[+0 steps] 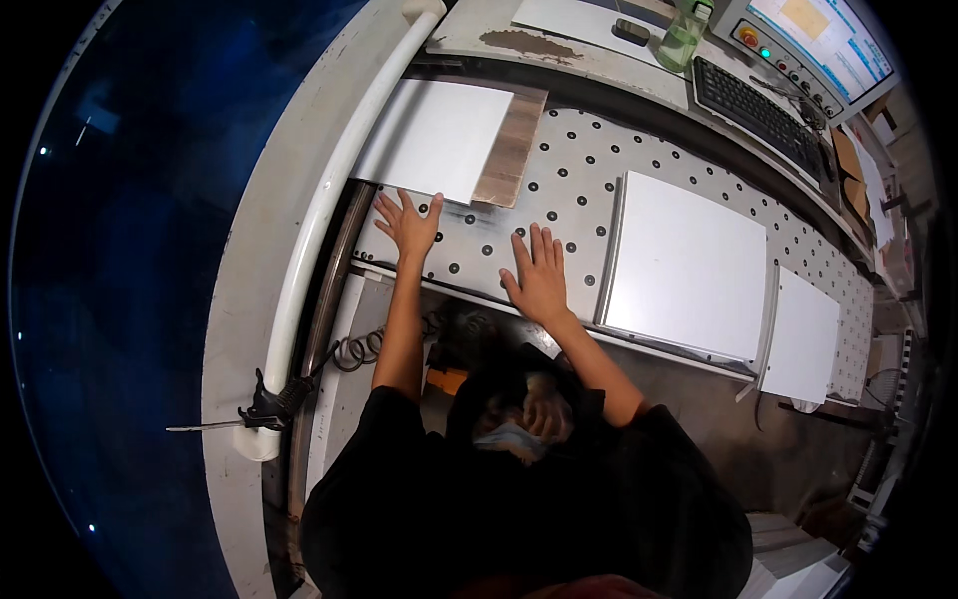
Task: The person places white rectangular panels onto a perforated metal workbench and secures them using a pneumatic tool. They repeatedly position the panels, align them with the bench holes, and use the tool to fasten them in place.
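Note:
My left hand (410, 231) has its fingers spread at the near edge of a white panel (439, 140), with the fingertips at or just touching that edge. Beneath the white panel, a brown wood-grain panel (512, 150) sticks out along its right side. My right hand (540, 279) is stretched out with fingers apart, over the grey table with black studs (486, 250), and holds nothing. To the right of it lies a stack of white panels (689, 265). Farther right, a smaller white panel (801, 334) rests partly over the table's near edge.
A white rail (316, 210) runs along the left, with a black-handled air gun (269, 404) on it and a coiled hose (361, 349) beside it. Across the back are a green bottle (684, 38), a keyboard (758, 113) and a control panel with a screen (823, 45).

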`<state>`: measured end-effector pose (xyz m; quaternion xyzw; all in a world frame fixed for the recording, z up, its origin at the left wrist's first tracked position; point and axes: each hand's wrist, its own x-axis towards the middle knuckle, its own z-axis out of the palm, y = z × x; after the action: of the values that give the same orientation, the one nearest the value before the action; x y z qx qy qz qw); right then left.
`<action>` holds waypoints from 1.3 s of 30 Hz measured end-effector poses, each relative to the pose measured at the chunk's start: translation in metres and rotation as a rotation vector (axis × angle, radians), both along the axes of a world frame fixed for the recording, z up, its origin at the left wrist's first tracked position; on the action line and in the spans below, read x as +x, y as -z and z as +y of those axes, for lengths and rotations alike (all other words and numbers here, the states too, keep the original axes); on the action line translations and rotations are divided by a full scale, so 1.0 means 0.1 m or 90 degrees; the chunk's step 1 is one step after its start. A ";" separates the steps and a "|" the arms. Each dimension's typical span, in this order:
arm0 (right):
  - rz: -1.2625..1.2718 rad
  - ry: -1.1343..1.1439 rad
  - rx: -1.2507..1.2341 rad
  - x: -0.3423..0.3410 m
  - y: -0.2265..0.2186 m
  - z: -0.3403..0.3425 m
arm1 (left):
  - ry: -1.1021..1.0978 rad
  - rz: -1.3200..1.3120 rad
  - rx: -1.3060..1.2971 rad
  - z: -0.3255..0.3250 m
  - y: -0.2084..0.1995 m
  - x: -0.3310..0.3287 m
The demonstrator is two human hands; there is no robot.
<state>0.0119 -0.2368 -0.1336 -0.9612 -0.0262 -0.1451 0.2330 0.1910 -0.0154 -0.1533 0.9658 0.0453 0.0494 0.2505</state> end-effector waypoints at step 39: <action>-0.024 0.034 0.035 1.07 -0.19 -0.33 | -0.182 -0.063 0.051 0.23 0.16 1.03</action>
<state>0.1185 -0.2695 -0.1147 -0.9519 -0.0009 -0.1702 0.2546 0.2941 0.0079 -0.1688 0.9549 0.1682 0.1342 0.2044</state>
